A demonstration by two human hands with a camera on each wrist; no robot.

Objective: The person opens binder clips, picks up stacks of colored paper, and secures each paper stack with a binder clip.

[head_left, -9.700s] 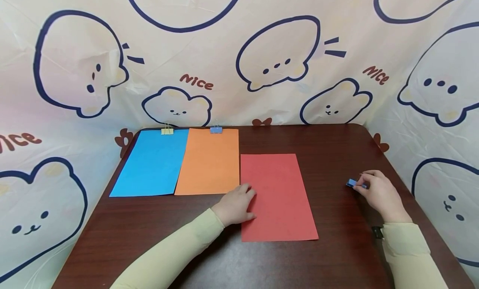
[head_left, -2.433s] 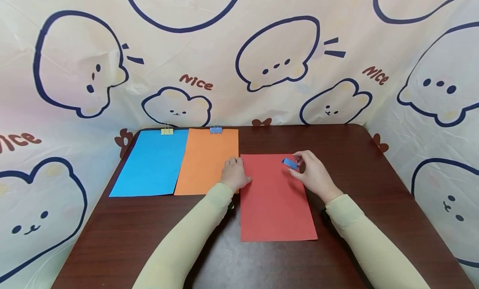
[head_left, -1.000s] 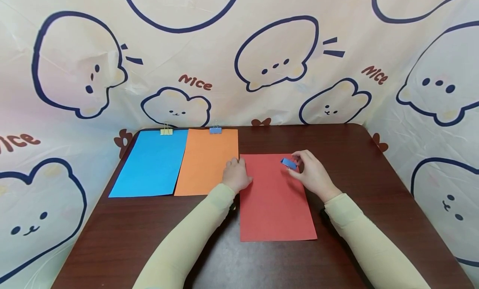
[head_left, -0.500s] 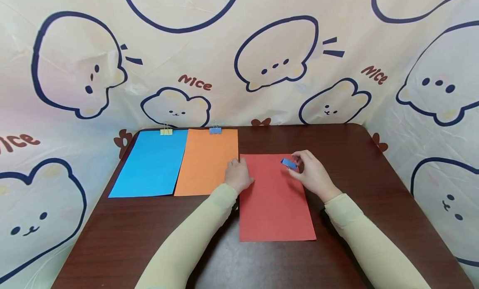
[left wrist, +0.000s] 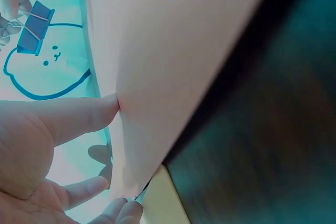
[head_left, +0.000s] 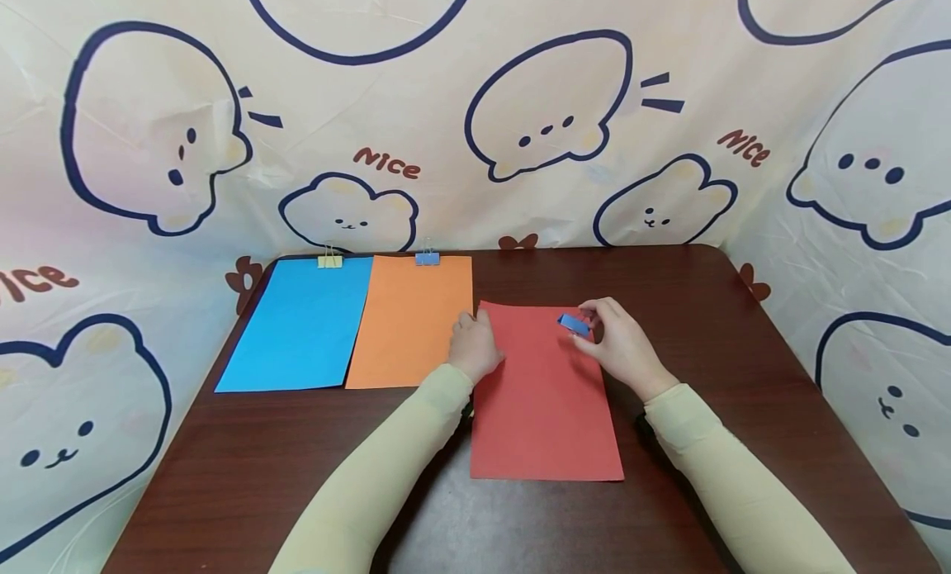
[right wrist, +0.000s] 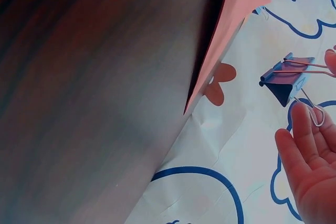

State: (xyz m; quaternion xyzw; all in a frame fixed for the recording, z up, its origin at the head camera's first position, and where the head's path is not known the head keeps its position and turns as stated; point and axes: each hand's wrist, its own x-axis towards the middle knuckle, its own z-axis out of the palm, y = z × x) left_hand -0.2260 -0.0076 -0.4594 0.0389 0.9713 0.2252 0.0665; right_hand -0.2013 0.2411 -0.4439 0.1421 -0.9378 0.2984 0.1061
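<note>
A red sheet of paper (head_left: 550, 400) lies on the table to the right of an orange sheet (head_left: 412, 326). My left hand (head_left: 474, 347) pinches its left edge near the far corner, which is slightly raised; the left wrist view shows the thumb (left wrist: 89, 116) on the sheet's face and fingertips at its edge. Over the far right corner, my right hand (head_left: 624, 347) holds a blue binder clip (head_left: 574, 324) by its wire handles. The clip (right wrist: 287, 77) is apart from the paper in the right wrist view.
A blue sheet (head_left: 300, 326) lies left of the orange one. A yellow binder clip (head_left: 330, 262) grips the blue sheet's far edge, and another blue clip (head_left: 428, 259) the orange sheet's. Behind the brown table (head_left: 669, 281) hangs a cartoon-printed cloth (head_left: 550, 211).
My right hand has brought the clip from the table's right side to above the red sheet. My left hand moved up the edge; just now the sheet shifted slightly left and its corner lifted.
</note>
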